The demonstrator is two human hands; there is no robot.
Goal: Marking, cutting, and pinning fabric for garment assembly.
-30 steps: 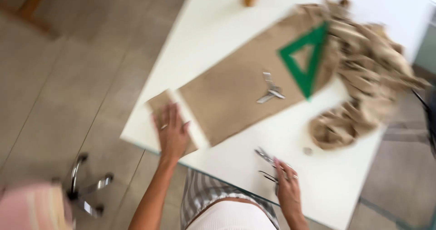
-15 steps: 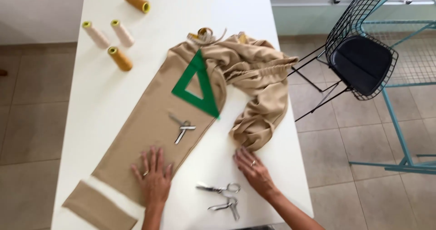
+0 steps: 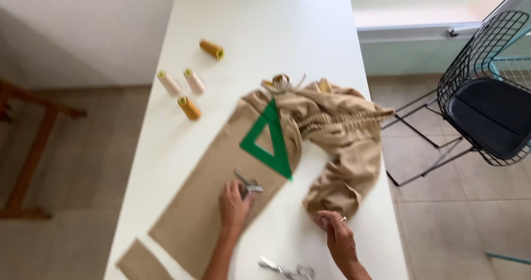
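On the long white table (image 3: 265, 31), a pair of tan cotton trousers (image 3: 310, 141) is lying with one leg spread flat and the other bunched toward the far edge, and a see-through green plastic set square (image 3: 269, 141) is resting across the flat leg. The left hand (image 3: 234, 201) is now lying on that flat leg with its fingers closing around a small pair of silver thread snips (image 3: 250, 185); half a second ago it was pressing flat on the cloth lower down, so it has moved up to the tool and appears to be grasping it, though the hold is not fully shown. The right hand (image 3: 337, 237) is pinching the hem of the bunched leg, having shifted over from the bare tabletop, and is clenching lightly on the fabric. A pair of silver scissors (image 3: 287, 269) is lying near the table's front edge, between the two forearms. A cut-off strip of tan cloth (image 3: 141, 263) is lying apart at the near left corner. Four thread cones (image 3: 188, 89) in cream and mustard are standing or lying well clear. A black wire chair (image 3: 487, 103) is standing beside the table.
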